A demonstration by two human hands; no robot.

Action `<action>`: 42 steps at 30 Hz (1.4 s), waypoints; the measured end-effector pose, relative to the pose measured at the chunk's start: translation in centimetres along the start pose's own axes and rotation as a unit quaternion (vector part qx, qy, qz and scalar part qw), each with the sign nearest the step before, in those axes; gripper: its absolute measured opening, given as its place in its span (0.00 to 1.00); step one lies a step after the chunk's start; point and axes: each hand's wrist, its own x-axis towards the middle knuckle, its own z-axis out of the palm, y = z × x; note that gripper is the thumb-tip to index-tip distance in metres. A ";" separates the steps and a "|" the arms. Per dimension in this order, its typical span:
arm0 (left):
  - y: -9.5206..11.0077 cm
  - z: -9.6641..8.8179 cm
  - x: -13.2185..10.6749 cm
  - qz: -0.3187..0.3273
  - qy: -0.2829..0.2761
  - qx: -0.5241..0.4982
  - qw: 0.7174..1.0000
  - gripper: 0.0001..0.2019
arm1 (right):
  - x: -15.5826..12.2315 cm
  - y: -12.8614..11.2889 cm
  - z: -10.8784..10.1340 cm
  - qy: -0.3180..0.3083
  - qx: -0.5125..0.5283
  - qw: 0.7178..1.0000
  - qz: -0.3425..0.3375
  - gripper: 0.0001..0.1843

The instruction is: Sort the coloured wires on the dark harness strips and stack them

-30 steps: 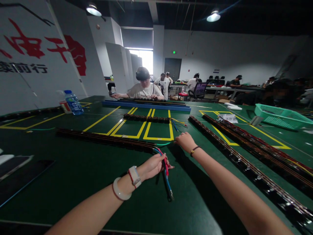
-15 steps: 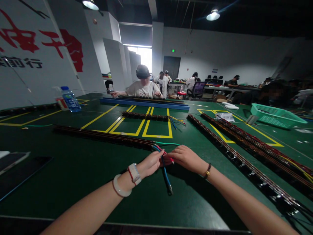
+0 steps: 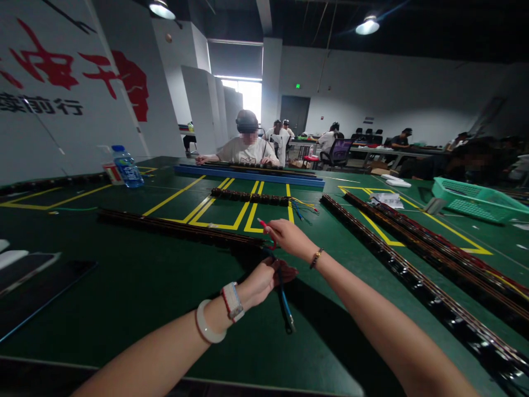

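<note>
A long, dark strip assembly with copper-coloured rails (image 3: 177, 227) lies across the green table in front of me, with cables coming out of its right end. My right hand (image 3: 290, 237) is closed on a red cable (image 3: 273, 238), bent upward, whose tipped end sticks out past the fingers to the left. Just below, my left hand (image 3: 262, 280) holds a blue cable (image 3: 284, 300) near the strip's end, thumb against it and fingers stretched out beneath. The blue cable hangs toward me and ends in a metal ring lug (image 3: 291, 325).
More long strips (image 3: 388, 251) lie to the right. A shorter strip (image 3: 252, 197) with coloured wires is ahead. A green basket (image 3: 479, 201) stands far right, a blue-capped bottle (image 3: 127, 168) and dark phone-like slabs (image 3: 49, 292) left. A person (image 3: 248, 146) sits opposite behind a blue rail (image 3: 248, 173).
My right hand has moved up and left, bending the red cable back over the strip's end. My left hand stays by the blue cable, its fingers now stretched out. The view has shifted slightly.
</note>
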 end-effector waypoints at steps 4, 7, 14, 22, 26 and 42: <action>-0.1 -0.1 0.0 -0.002 -0.003 -0.004 1.000 0.08 | 2.4 -1.4 1.2 -0.020 -0.038 0.999 -0.012 0.12; -0.1 -0.3 0.1 -0.003 -0.013 -0.007 1.000 0.07 | 1.8 -1.1 0.6 -0.030 0.006 1.000 -0.003 0.14; 1.0 -0.3 -0.5 -0.033 -0.058 0.091 0.994 0.04 | -5.8 3.6 -1.2 0.062 0.192 0.977 0.075 0.22; 2.8 -0.6 -0.8 -0.065 -0.052 0.284 0.955 0.08 | -10.7 7.1 0.5 0.067 0.037 0.991 0.110 0.12; 3.6 -1.3 -0.2 -0.078 -0.052 0.378 0.921 0.11 | -10.4 7.1 0.4 0.072 0.022 0.992 0.104 0.10; 5.8 -2.2 0.0 -0.097 -0.092 0.401 0.906 0.21 | -10.5 7.1 0.7 0.033 -0.017 0.994 0.106 0.10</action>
